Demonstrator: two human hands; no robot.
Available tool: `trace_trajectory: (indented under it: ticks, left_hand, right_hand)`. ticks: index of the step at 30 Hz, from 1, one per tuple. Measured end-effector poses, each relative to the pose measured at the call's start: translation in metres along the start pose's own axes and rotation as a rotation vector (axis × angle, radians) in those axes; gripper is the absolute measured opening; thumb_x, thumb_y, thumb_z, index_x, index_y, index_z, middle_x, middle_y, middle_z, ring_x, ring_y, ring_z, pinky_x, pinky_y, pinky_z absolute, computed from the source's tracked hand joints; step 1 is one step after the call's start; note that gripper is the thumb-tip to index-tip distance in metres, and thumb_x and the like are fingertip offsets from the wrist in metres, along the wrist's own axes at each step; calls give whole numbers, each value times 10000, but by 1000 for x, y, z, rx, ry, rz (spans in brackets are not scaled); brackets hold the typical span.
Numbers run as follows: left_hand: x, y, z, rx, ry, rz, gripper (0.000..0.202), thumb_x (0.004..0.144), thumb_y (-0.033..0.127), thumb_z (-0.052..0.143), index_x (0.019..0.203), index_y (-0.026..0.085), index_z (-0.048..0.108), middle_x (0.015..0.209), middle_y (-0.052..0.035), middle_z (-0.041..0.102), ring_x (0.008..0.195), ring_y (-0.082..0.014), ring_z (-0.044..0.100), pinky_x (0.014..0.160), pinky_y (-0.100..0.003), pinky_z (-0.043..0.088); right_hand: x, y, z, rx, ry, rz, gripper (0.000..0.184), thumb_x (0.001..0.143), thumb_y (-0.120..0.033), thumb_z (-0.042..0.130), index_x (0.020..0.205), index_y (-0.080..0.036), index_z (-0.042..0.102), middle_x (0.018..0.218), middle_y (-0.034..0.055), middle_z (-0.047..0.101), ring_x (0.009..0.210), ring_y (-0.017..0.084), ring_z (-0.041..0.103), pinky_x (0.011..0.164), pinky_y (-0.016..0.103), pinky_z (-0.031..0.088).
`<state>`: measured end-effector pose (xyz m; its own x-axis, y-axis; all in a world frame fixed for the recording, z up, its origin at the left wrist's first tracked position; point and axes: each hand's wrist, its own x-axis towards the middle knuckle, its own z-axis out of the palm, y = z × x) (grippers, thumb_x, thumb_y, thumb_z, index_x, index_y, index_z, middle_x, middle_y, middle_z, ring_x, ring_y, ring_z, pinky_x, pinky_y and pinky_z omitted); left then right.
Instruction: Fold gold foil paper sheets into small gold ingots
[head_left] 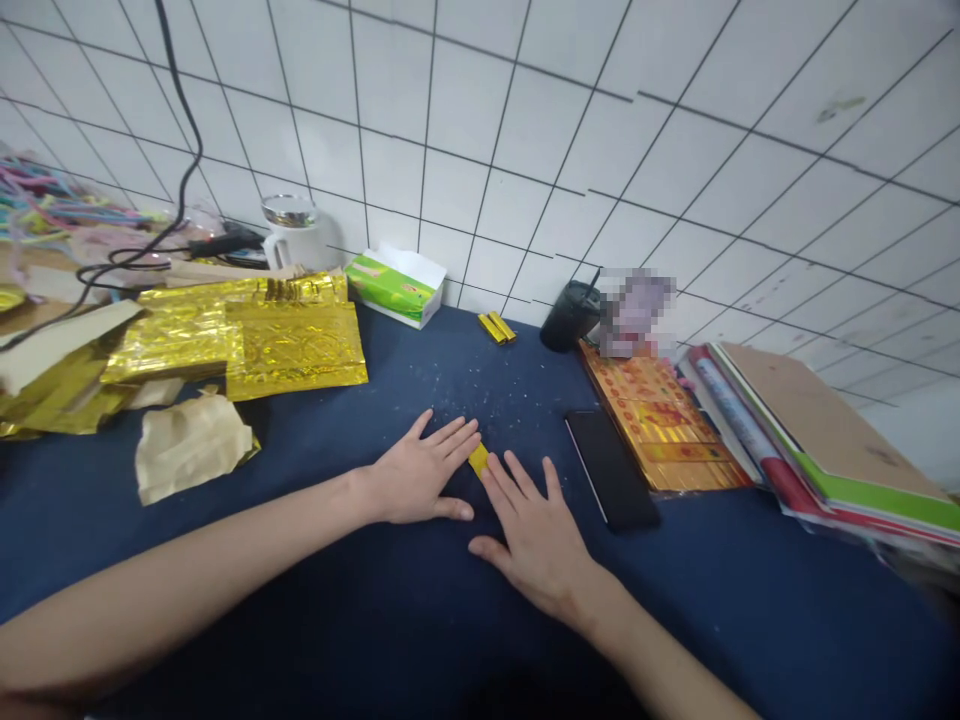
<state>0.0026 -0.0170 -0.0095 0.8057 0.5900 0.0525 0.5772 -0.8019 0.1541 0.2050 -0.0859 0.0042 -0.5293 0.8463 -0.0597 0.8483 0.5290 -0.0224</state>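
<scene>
A small gold foil piece lies on the dark blue tabletop between my hands, partly covered by fingertips. My left hand is laid out with fingers extended, its fingertips at the foil's upper left end. Spread fingers of my right hand reach the foil's lower end. Neither hand is closed around anything. Farther back, by the wall, small gold foil rolls lie side by side. Tiny pale specks are scattered between them and my hands.
Gold foil sheets and a crumpled paper lie left. Behind them stand a white mug and a green tissue pack. Rightward are a black cup, a phone, an orange-gold packet and stacked books.
</scene>
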Motion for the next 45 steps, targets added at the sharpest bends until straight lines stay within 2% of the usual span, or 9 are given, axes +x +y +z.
trace_trajectory:
  ticks: [8, 14, 18, 21, 25, 29, 33, 36, 45]
  left_hand:
    - [-26, 10, -2, 41, 87, 52, 900, 741, 753, 238, 1366, 108, 297, 1420, -154, 315, 1354, -295, 137, 1069, -528, 8]
    - [-35, 15, 2, -34, 51, 49, 887, 764, 731, 248, 1392, 105, 224, 1432, -149, 290, 1333, -278, 225, 1076, -486, 69]
    - [-33, 13, 2, -46, 58, 47, 788, 810, 666, 298, 1387, 131, 240, 1435, -124, 293, 1344, -240, 208, 1087, -441, 63]
    - [-31, 11, 1, -42, 50, 41, 731, 825, 618, 360, 1366, 133, 284, 1423, -118, 323, 1333, -230, 240, 1082, -416, 124]
    - [-30, 9, 1, -25, 76, 39, 664, 826, 560, 441, 1320, 125, 356, 1392, -122, 377, 1308, -238, 298, 1065, -424, 188]
    - [-21, 5, 0, -11, 130, 52, 398, 877, 375, 472, 1197, 141, 495, 1312, -90, 492, 1219, -210, 437, 1015, -381, 298]
    - [-4, 3, -5, 31, 141, 73, 217, 877, 276, 478, 980, 137, 609, 1068, -70, 646, 999, -203, 587, 866, -336, 423]
    - [2, 4, -7, 84, 166, 76, 183, 879, 217, 454, 861, 137, 618, 919, -70, 661, 860, -195, 612, 771, -325, 456]
    - [-2, 13, -6, 173, 227, 48, 210, 857, 110, 446, 1013, 107, 586, 1053, -120, 638, 966, -225, 605, 825, -349, 463]
  right_hand:
    - [13, 35, -6, -79, 92, -38, 434, 923, -447, 291, 1250, -237, 485, 1365, 20, 435, 1310, 278, 273, 1012, 643, 129]
    - [12, 38, 8, -14, 226, -92, 349, 914, -286, 381, 1219, -178, 512, 1310, 61, 503, 1265, 240, 366, 1028, 563, 231]
    - [15, 36, 15, 51, 387, -59, 291, 900, -222, 410, 1124, -156, 583, 1168, 83, 614, 1140, 200, 500, 1009, 457, 329]
    - [18, 33, 15, 33, 426, -70, 258, 879, -202, 446, 1064, -164, 622, 1134, 86, 627, 1113, 212, 514, 997, 451, 345]
    - [16, 28, 12, -14, 366, -71, 265, 880, -202, 435, 1062, -180, 627, 1180, 74, 606, 1142, 237, 488, 1000, 492, 318]
    - [14, 24, 7, -55, 295, -66, 300, 898, -216, 391, 1102, -174, 607, 1279, 69, 534, 1233, 258, 399, 1015, 523, 271]
    - [14, 20, 2, -59, 204, -65, 354, 911, -313, 370, 1174, -171, 561, 1312, 64, 501, 1260, 266, 363, 1034, 556, 207]
    - [12, 18, 3, -59, 172, -45, 400, 914, -353, 354, 1232, -169, 512, 1338, 72, 469, 1277, 261, 339, 1040, 569, 178]
    - [8, 13, 8, -61, 117, -48, 516, 924, -415, 278, 1312, -101, 407, 1399, 120, 371, 1312, 253, 275, 1056, 563, 134]
